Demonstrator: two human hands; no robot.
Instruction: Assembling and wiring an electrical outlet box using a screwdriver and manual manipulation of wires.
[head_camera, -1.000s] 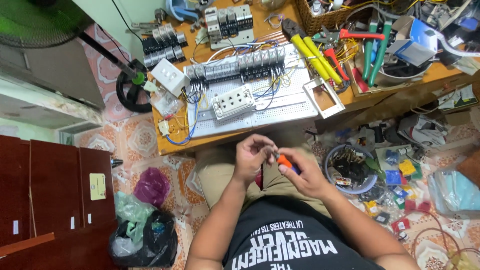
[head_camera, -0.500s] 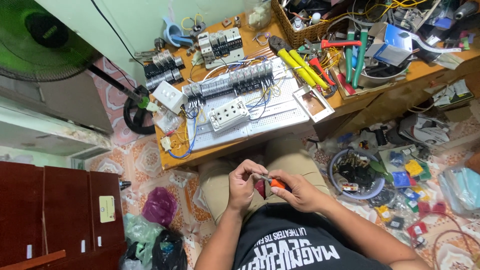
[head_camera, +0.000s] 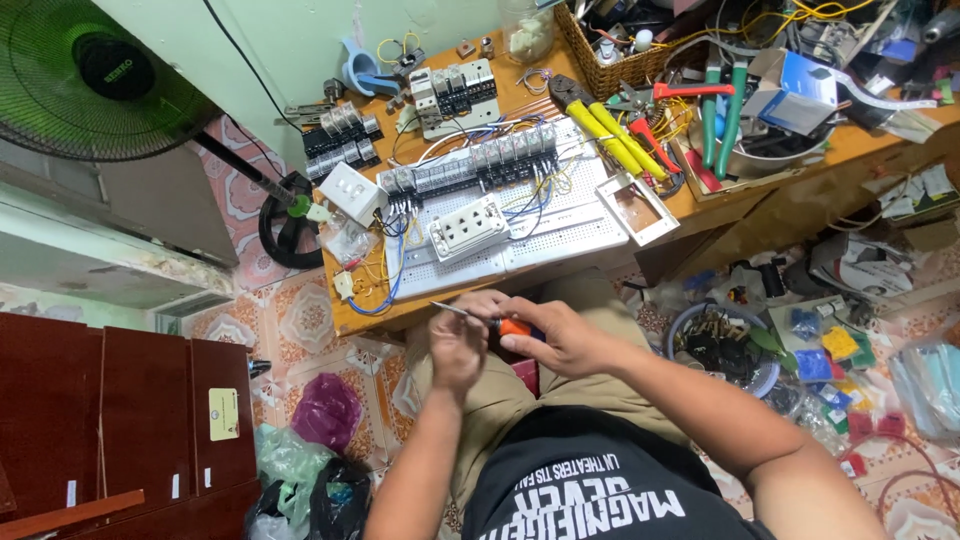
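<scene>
Right hand (head_camera: 565, 338) clamped on the orange-handled screwdriver (head_camera: 480, 320), over the lap, just below the table (head_camera: 720, 215) edge. Metal tip points toward the left hand (head_camera: 458, 345), whose fingers are closed around something too small to identify. Looks like screw work on a small part held off the white wiring board (head_camera: 510, 235). Next move needs the tip seated squarely and the part held rigid.

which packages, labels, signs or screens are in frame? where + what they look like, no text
Sticker label: on the dark red cabinet door, lower left; small upright pale yellow rectangle.
Blue and white box: far right of the wooden bench, among the tools; tilted carton.
Small colour packets: on the floor at right; yellow, blue and green pouches.
Fan hub badge: upper left; dark round cap.
No screens in view.
</scene>
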